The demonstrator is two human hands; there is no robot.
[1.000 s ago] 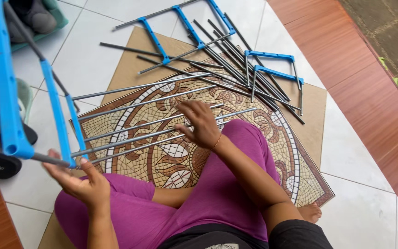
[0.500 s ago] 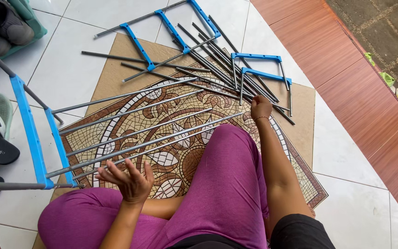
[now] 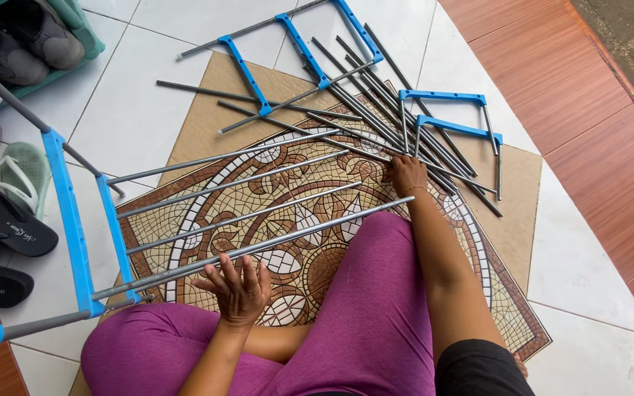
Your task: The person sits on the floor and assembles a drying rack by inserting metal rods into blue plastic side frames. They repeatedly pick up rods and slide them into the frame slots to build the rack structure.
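Right hand [image 3: 407,174] grip: fingers curled onto the loose grey rods [image 3: 376,110] at the mat's far edge; can't tell if 1 is actually gripped. Left hand [image 3: 240,286] grip: open, fingers spread, fingertips at the nearest rod of the rack section [image 3: 185,213]. That section has a blue bar [image 3: 115,235] at the mat's left edge, rods lying across the mosaic mat [image 3: 302,257]. 2 blue brackets [image 3: 445,110] beside the pile. Shoes [image 3: 9,220] on floor tiles, left.
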